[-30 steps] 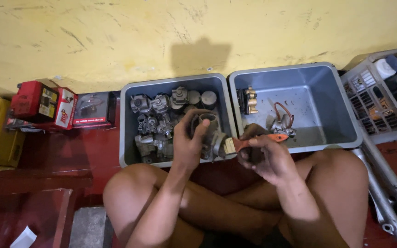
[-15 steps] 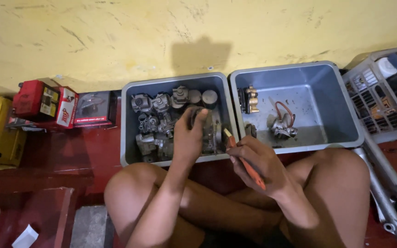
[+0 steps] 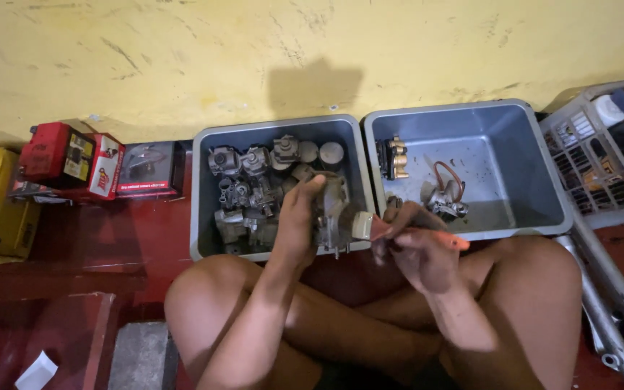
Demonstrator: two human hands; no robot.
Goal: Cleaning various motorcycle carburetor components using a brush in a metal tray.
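Head view shows the left hand [image 3: 299, 220] clamped around a grey metal engine part [image 3: 332, 209], held above the near edge of the left grey bin [image 3: 204, 195]. Closed on an orange-handled brush [image 3: 391, 230], the right hand [image 3: 417, 249] sets the bristles against the part. Best brushed in short strokes, with the part gripped firmly and kept over the bin, I judge.

At the centre of the frame your left hand [image 3: 299, 220] holds a grey metal engine part [image 3: 332, 211] above the near edge of the left grey tub [image 3: 204, 195], which is full of similar parts. Your right hand [image 3: 414, 249] presses an orange-handled paintbrush [image 3: 375, 227] against the part. The right grey tub [image 3: 536, 166] holds a few pieces.
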